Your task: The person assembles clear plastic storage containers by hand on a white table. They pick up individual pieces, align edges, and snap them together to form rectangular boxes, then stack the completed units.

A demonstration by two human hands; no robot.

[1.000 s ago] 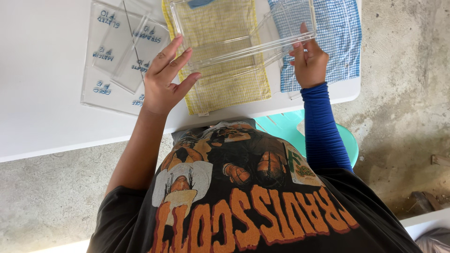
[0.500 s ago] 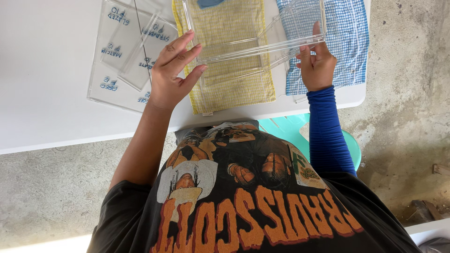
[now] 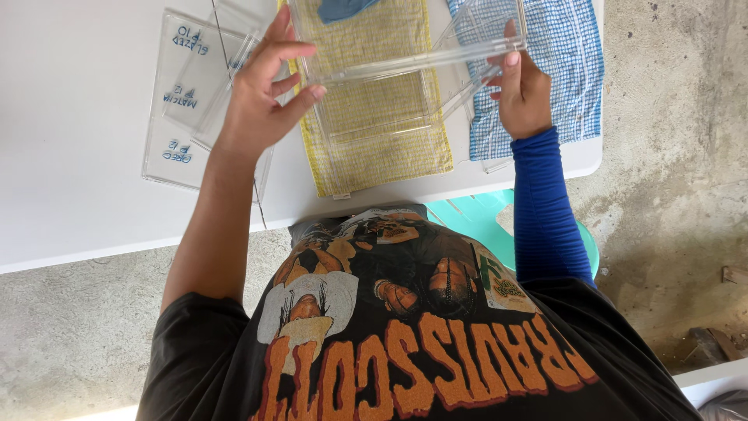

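Observation:
I hold a clear plastic box (image 3: pixel 389 74) above a yellow checked cloth (image 3: pixel 389 140) on the white table (image 3: pixel 70 210). My left hand (image 3: pixel 265 97) grips its left end with the fingers spread around the edge. My right hand (image 3: pixel 522 90), in a blue sleeve, holds the right end with the fingers curled on the rim. A blue piece of cloth (image 3: pixel 343 8) shows through the box at the top edge of the view.
Clear plastic panels (image 3: pixel 187 101) with blue writing lie on the table to the left. A blue checked cloth (image 3: pixel 561 70) lies to the right, near the table's edge. A turquoise plastic stool (image 3: pixel 475 222) stands under me on the concrete floor (image 3: pixel 686 195).
Both hands and the clear box have shifted slightly to the right and away from me, staying over the yellow cloth. The grip on both ends is the same.

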